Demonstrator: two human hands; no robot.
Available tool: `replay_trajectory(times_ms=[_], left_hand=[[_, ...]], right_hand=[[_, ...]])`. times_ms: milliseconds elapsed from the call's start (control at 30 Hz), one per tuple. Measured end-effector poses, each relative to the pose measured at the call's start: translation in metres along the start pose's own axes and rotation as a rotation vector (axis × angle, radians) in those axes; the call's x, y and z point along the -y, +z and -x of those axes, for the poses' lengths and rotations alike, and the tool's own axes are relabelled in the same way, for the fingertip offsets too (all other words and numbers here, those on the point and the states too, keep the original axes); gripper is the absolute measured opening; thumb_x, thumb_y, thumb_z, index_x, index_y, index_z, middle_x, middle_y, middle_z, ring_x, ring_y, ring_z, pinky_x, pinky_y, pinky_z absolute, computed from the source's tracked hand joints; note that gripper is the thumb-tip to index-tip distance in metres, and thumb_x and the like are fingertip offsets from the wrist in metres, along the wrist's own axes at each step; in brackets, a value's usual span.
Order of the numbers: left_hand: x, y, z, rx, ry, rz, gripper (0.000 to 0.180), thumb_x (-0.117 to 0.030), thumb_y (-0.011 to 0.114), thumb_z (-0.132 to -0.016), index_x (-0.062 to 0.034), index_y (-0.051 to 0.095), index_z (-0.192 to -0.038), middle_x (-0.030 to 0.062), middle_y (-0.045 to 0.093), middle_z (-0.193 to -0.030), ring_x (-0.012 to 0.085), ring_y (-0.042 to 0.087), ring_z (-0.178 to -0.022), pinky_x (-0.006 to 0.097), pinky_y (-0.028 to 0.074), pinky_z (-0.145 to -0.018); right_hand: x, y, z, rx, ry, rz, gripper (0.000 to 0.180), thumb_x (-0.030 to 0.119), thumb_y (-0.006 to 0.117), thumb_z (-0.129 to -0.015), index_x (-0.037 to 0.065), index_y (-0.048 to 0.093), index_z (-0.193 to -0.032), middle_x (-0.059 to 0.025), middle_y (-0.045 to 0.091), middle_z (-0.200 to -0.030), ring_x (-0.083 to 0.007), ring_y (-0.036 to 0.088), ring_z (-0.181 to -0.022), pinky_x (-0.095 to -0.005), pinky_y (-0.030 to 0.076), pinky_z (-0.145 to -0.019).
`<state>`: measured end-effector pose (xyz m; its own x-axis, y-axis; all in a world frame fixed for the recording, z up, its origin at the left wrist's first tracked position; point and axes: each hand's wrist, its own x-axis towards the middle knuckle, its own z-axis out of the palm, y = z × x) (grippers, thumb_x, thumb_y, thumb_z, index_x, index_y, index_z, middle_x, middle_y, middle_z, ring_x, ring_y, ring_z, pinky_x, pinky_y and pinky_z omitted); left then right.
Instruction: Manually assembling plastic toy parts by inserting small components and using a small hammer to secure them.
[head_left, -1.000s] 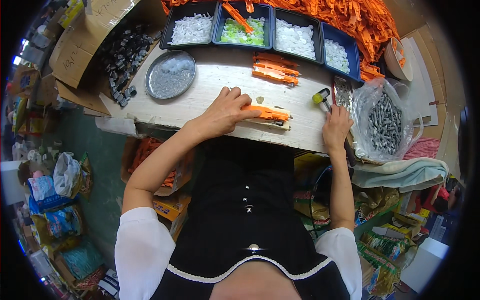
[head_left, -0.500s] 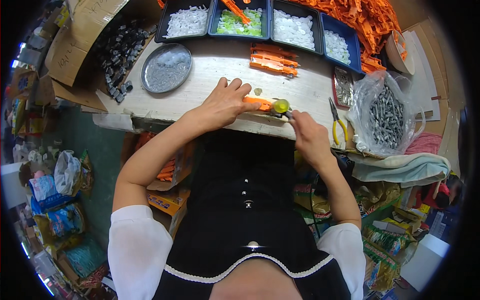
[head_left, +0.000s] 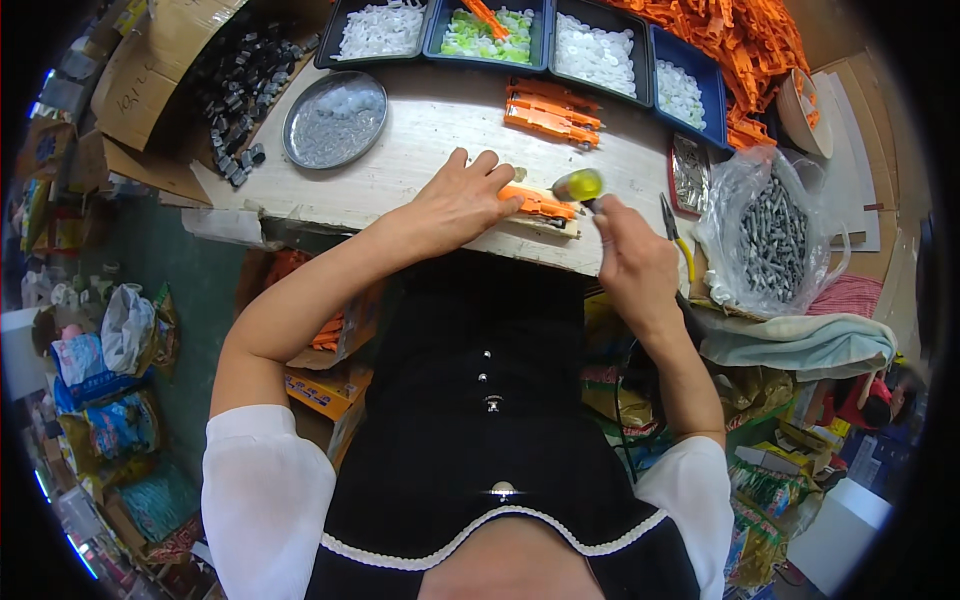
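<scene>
Found left hand laid flat, fingers spread, palm down on an orange plastic part. No grasp around it: pressed from above only, judged a way of pinning the part against slipping.

Located the orange plastic part on a small wooden block at the near edge of the worktable, just in front of the body. Block judged to serve as a rest, lifting the part off the tabletop and keeping it square.

Found right hand closed in a fist around a hand tool, the yellow-green handle end standing out above the knuckles, right beside the far end of the part. Working tip hidden; contact with the part could not be told.

Noted yellow-handled pliers lying just right of that hand, within easy reach. Noted a clear bag of grey metal pieces, mouth open, at the right edge, and a small metal tray beside it.

Recorded a neat stack of orange parts behind the block, apart from the loose orange heap at far right; sorted from unsorted, by judgement. Recorded bins of white pieces along the back and a round metal dish to the left.
</scene>
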<state>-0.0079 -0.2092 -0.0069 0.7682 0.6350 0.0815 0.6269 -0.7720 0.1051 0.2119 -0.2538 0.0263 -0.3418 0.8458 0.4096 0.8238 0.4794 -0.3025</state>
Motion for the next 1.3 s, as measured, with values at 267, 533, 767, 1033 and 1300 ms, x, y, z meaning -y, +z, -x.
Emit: replay_trajectory(times_ms=[267,533,767,1033,1300], left_hand=[[-0.002,0.0,-0.003,0.005,0.024,-0.062,0.029,-0.008,0.051,-0.076,-0.0096,0.059,-0.104,0.0092,0.05,-0.095,0.0231,0.046,-0.093,0.034,0.037,-0.071],[-0.002,0.007,-0.003,-0.103,0.068,-0.116,0.029,-0.003,0.052,-0.073,-0.0103,0.062,-0.1,0.0088,0.051,-0.09,0.0231,0.047,-0.088,0.033,0.04,-0.071],[0.013,0.008,-0.008,-0.031,-0.158,0.325,0.031,0.002,0.06,-0.066,-0.0121,0.064,-0.093,0.0026,0.052,-0.081,0.0221,0.047,-0.08,0.032,0.045,-0.069],[0.012,0.02,-0.003,-0.308,-0.253,0.479,0.047,0.005,0.059,-0.066,-0.0106,0.056,-0.11,0.004,0.055,-0.076,0.0232,0.047,-0.077,0.034,0.039,-0.072],[-0.003,0.028,0.01,-0.529,-0.301,0.293,0.045,-0.003,0.064,-0.065,-0.0094,0.055,-0.108,-0.001,0.057,-0.074,0.0178,0.048,-0.074,0.032,0.031,-0.068]], right_hand=[[-0.014,0.007,0.001,0.239,0.091,0.136,0.016,0.014,0.054,-0.083,0.006,0.055,-0.097,-0.0117,0.059,-0.074,-0.0313,0.058,-0.063,-0.0385,0.045,-0.052],[-0.015,0.017,0.011,0.285,-0.002,0.159,0.019,0.019,0.054,-0.084,0.009,0.052,-0.1,-0.0106,0.056,-0.067,-0.0311,0.057,-0.057,-0.0396,0.044,-0.047],[-0.015,0.01,0.006,0.305,0.035,0.041,0.019,0.015,0.052,-0.085,0.007,0.055,-0.103,-0.0137,0.06,-0.079,-0.0323,0.059,-0.066,-0.0388,0.047,-0.056],[-0.004,0.037,0.003,0.325,-0.008,-0.084,0.025,0.006,0.053,-0.083,0.004,0.055,-0.107,-0.0159,0.058,-0.075,-0.0311,0.057,-0.062,-0.0382,0.044,-0.054],[0.001,0.037,-0.02,0.331,0.114,-0.057,0.02,0.015,0.048,-0.089,0.003,0.057,-0.101,-0.0179,0.061,-0.073,-0.0315,0.06,-0.063,-0.038,0.045,-0.057]])
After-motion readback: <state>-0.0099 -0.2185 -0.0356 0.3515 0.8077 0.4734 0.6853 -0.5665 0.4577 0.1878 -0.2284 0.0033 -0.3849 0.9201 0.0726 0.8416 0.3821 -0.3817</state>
